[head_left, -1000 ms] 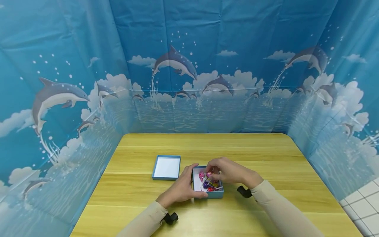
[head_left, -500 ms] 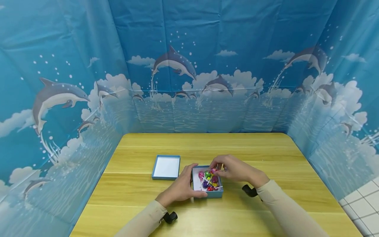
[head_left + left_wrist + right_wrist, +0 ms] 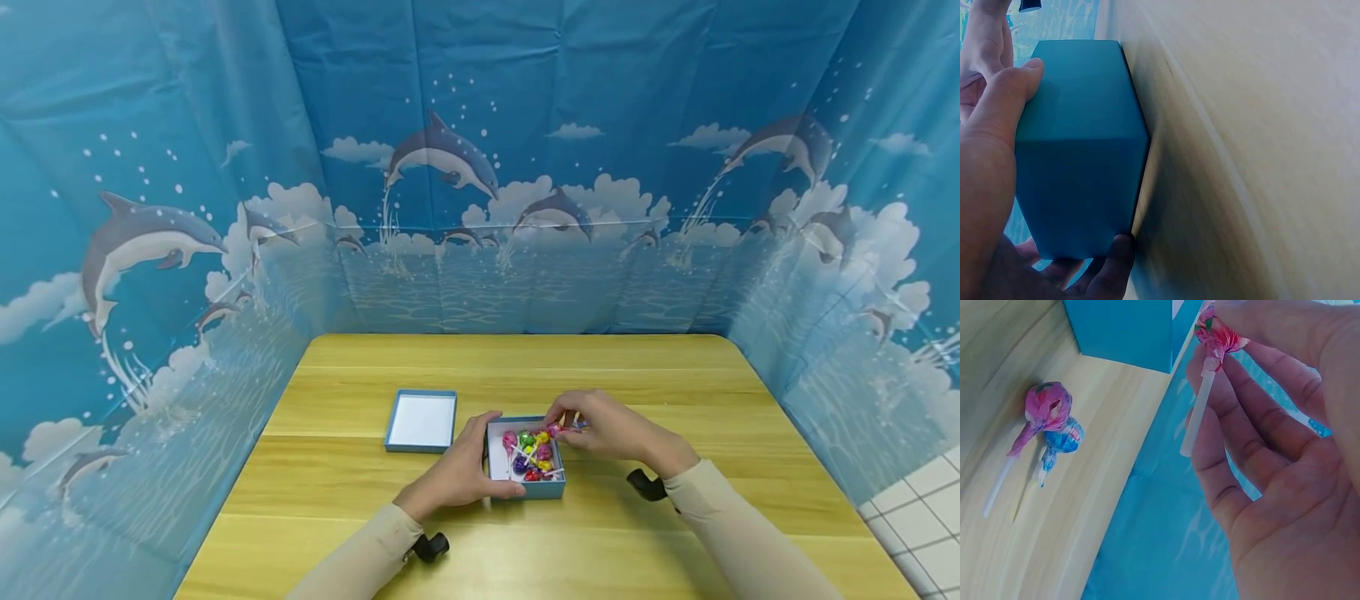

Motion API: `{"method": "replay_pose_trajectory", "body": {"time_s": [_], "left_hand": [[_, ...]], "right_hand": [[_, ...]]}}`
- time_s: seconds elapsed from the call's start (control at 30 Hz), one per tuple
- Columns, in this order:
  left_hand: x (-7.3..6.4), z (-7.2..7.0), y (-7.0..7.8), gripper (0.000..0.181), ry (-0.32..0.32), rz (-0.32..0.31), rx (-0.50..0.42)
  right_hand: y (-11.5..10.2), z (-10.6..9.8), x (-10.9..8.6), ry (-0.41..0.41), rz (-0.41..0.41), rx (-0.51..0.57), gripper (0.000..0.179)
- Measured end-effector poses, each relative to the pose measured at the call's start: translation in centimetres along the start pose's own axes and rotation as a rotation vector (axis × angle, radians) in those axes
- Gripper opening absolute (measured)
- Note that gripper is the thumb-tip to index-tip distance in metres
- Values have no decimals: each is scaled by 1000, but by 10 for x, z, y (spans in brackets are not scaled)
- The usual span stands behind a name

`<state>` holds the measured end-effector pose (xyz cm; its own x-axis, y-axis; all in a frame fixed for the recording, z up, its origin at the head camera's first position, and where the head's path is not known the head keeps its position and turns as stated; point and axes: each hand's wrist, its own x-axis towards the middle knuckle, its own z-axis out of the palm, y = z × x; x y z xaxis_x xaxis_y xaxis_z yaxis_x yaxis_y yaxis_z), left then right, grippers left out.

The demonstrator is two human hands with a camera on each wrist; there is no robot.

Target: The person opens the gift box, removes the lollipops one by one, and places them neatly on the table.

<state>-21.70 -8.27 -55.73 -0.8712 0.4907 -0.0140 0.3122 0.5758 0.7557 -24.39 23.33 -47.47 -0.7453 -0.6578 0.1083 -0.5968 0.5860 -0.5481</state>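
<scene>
Lollipop (image 3: 1215,347), pink-wrapped, pinched by right hand (image 3: 611,427) near right rim of blue box (image 3: 542,491) holding assorted lollipops (image 3: 543,452), box gripped by wide-spread left hand (image 3: 459,468).

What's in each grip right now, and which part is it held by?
The right grip pinches a lollipop by its wrapped head; the left grip holds the box by its outer walls.

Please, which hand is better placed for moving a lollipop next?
Probably the right hand: it pinches a reddish lollipop by the box, near a pink lollipop and a blue lollipop on the table. The left hand is occupied, gripping the box.
</scene>
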Motion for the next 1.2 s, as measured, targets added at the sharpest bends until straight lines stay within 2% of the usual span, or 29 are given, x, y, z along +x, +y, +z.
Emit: {"method": "replay_pose_trajectory", "body": {"time_s": [0.3, 0.5, 1.2], "left_hand": [[0, 0, 1, 134, 3, 11, -1], [-1, -1, 0, 131, -3, 19, -26], [-1, -1, 1, 133, 5, 10, 2]], "right_hand": [[3, 0, -7, 18, -8, -9, 17], [7, -1, -12, 15, 24, -7, 17], [24, -2, -31, 46, 71, -29, 18]]}}
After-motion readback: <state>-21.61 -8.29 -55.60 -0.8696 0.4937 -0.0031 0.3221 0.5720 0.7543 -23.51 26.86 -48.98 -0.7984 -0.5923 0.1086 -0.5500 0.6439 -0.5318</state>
